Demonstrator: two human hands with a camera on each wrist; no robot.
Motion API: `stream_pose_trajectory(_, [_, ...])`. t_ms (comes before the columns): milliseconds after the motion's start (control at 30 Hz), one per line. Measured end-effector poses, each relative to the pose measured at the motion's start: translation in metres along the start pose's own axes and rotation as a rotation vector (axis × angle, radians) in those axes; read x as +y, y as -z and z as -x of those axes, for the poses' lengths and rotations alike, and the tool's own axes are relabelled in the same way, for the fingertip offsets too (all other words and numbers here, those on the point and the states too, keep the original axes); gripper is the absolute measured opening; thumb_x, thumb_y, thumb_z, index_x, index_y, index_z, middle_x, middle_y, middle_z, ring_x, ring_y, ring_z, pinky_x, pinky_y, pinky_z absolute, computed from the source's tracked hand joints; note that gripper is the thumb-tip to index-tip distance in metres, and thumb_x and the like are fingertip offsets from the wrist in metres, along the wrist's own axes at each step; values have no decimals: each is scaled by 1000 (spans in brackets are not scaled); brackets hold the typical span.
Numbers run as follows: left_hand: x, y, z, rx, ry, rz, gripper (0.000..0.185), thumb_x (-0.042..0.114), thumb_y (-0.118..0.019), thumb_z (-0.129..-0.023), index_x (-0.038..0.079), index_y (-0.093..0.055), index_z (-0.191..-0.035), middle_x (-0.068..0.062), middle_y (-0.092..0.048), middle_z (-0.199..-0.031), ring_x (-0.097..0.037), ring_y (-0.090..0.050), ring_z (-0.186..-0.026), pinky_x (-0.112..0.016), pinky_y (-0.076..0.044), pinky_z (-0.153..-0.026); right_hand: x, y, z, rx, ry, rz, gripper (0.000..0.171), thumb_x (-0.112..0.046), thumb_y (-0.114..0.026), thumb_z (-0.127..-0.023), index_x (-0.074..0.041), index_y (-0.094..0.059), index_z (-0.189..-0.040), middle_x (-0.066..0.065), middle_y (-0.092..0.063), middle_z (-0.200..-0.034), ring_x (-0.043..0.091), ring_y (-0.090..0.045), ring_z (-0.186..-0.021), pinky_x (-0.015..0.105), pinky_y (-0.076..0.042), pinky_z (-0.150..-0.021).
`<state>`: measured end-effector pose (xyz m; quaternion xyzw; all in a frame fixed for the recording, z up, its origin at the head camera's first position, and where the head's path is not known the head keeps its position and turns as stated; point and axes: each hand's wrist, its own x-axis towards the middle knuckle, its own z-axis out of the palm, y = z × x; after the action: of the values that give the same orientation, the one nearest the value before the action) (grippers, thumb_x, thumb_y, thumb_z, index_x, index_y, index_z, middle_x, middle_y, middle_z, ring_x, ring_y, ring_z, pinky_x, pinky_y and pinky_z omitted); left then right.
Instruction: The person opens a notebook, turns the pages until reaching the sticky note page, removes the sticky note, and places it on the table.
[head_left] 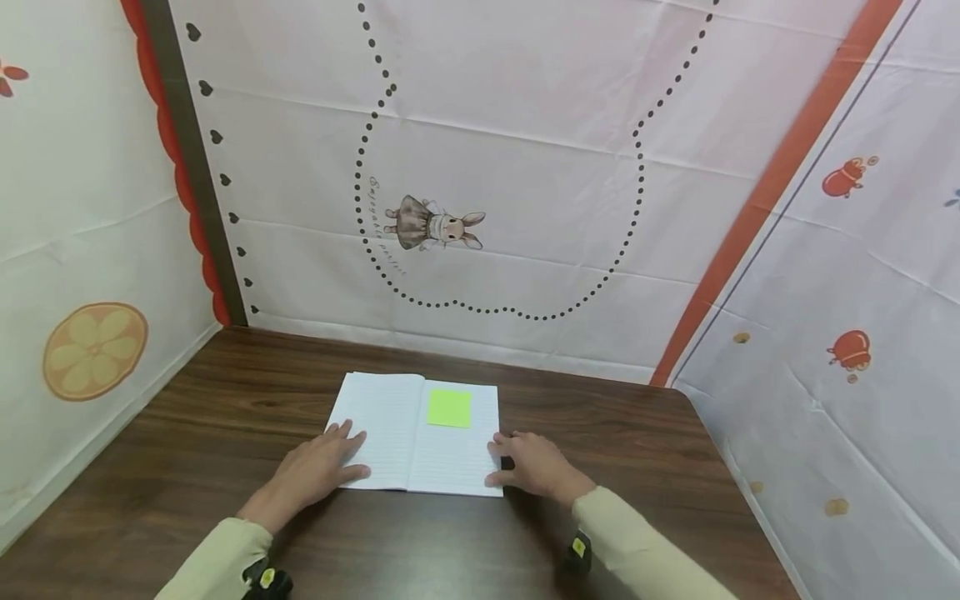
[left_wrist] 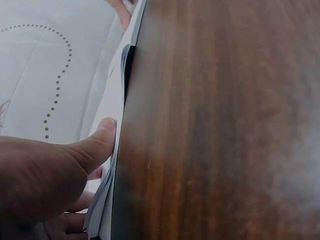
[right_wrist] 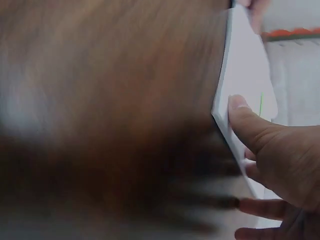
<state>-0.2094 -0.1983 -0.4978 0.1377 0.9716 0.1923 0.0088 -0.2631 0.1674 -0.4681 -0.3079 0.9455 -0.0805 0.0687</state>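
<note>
An open lined notebook lies flat on the dark wooden table. A green sticky note sits on its right page. My left hand rests flat on the notebook's left page, thumb at the near edge. My right hand touches the right page's outer edge, fingers spread. In the left wrist view my thumb lies against the notebook's edge. The blurred right wrist view shows my thumb at the page edge.
Printed cloth walls enclose the table on the left, back and right. The table's right edge runs close to the right wall. Bare wood lies on both sides of the notebook.
</note>
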Motion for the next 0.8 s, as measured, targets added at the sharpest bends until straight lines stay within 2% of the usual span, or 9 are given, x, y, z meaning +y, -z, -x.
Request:
stream_pose_trajectory(67, [0,0,1,1,8,0,67,46,-69,-94,0,-58,-142,-33,-43,-151,-54,-40,-140,-69,-40,-104,-5,13,-8,-76,21,92,56,-48,-80,-84,-12,-73,-127,6,-70,-132,26,-68,-116,44,-55,-98])
stream_pose_trajectory(133, [1,-1,2,1,16,6,67,45,-70,-94,-1,-59,-141,-34,-43,-151,-54,-40,-140,-69,-40,-105,-10,29,-18,-159,27,180,51,-49,-82,-83,-15,-76,-120,1,-74,-121,19,-70,-105,39,-57,-93])
stream_pose_trajectory(200, [2,0,1,4,19,19,67,44,-71,-93,-1,-59,-140,-34,-43,-151,-55,-40,-140,-70,-39,-106,-15,46,-31,-211,19,222,47,-49,-81,-84,-16,-77,-117,-1,-74,-116,18,-67,-103,39,-56,-93])
stream_pose_trajectory(267, [3,1,1,5,17,20,66,42,-72,-92,-2,-59,-140,-35,-44,-150,-55,-40,-139,-69,-38,-106,-20,59,-45,-220,8,217,48,-50,-79,-86,-16,-75,-120,-1,-73,-119,20,-65,-110,40,-53,-99])
stream_pose_trajectory(400, [6,3,1,0,11,16,65,41,-73,-93,-3,-59,-139,-36,-44,-149,-56,-41,-138,-68,-38,-108,-29,63,-77,-106,64,147,55,-50,-76,-89,-13,-71,-129,2,-72,-127,22,-66,-118,42,-50,-105])
stream_pose_trajectory(533, [8,4,2,-11,23,26,65,39,-73,-92,-3,-59,-139,-36,-44,-149,-55,-40,-139,-68,-37,-109,-35,45,-102,-20,97,114,60,-54,-77,-86,-15,-71,-130,0,-72,-127,20,-68,-116,40,-52,-102])
stream_pose_trajectory(633, [8,4,1,-12,29,30,64,38,-74,-92,-3,-60,-139,-36,-44,-149,-55,-40,-139,-68,-36,-109,-39,30,-111,26,92,113,61,-57,-79,-83,-18,-72,-129,-2,-72,-126,19,-67,-116,39,-53,-100])
stream_pose_trajectory(700, [8,5,2,-14,34,29,64,38,-74,-92,-3,-59,-139,-36,-44,-149,-55,-40,-139,-68,-36,-109,-40,20,-114,58,86,114,61,-59,-80,-81,-18,-74,-126,-4,-75,-119,17,-68,-108,37,-55,-94])
stream_pose_trajectory(800, [8,4,1,-14,37,36,64,37,-73,-93,-3,-59,-140,-36,-43,-150,-55,-39,-140,-69,-36,-109,-40,9,-116,102,76,120,57,-60,-81,-79,-18,-76,-116,-7,-73,-95,13,-64,-89,31,-54,-79])
